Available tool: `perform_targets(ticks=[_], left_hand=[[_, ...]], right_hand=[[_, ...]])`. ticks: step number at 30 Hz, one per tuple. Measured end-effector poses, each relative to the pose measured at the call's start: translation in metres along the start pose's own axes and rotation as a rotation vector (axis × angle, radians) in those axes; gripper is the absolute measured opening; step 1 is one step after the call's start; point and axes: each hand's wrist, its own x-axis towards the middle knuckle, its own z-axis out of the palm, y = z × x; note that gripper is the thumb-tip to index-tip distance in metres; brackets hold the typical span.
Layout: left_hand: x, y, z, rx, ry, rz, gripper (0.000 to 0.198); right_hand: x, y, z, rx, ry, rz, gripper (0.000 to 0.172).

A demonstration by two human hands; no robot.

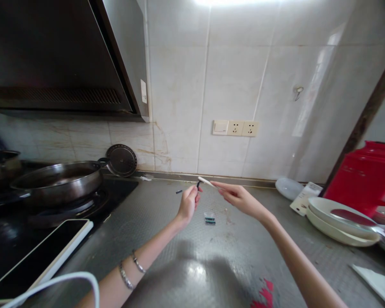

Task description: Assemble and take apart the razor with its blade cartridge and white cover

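Observation:
Both my hands are raised over the steel counter (167, 239). My right hand (235, 197) pinches a slim white handle (207, 182) that points left. My left hand (188, 202) is closed in a pinch on a small dark piece (198, 184) at the handle's left end. Below the hands, small dark cartridges (209, 219) lie on the counter, and a tiny dark bit (179, 191) lies farther back. Two bracelets circle my left forearm.
A wok (56, 179) and a pot (0, 164) stand on the black stove at left, under a range hood. A tablet (35, 256) with a white cable lies near left. Stacked white plates (336, 220), a red jug (362, 175) and a white box (304, 197) stand at right.

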Motion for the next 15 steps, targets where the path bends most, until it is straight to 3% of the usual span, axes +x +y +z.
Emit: perform_targets(ticks=[2, 7, 11, 15], left_hand=[[0.0010, -0.0010, -0.0008, -0.002, 0.023, -0.012, 0.022], [0.0024, -0.0017, -0.0024, -0.022, 0.037, -0.018, 0.021], [0.0019, -0.0025, -0.0018, -0.035, 0.020, -0.030, 0.021], [0.0020, -0.0035, -0.0015, -0.065, 0.004, -0.039, 0.022]], right_hand=[[-0.0005, -0.0008, -0.0002, 0.012, -0.055, -0.014, 0.044], [0.0006, 0.0004, 0.0007, 0.007, 0.067, -0.012, 0.045], [0.0014, 0.0014, 0.0020, 0.009, 0.004, -0.036, 0.043], [0.0012, 0.0003, 0.0031, -0.030, 0.055, -0.031, 0.044]])
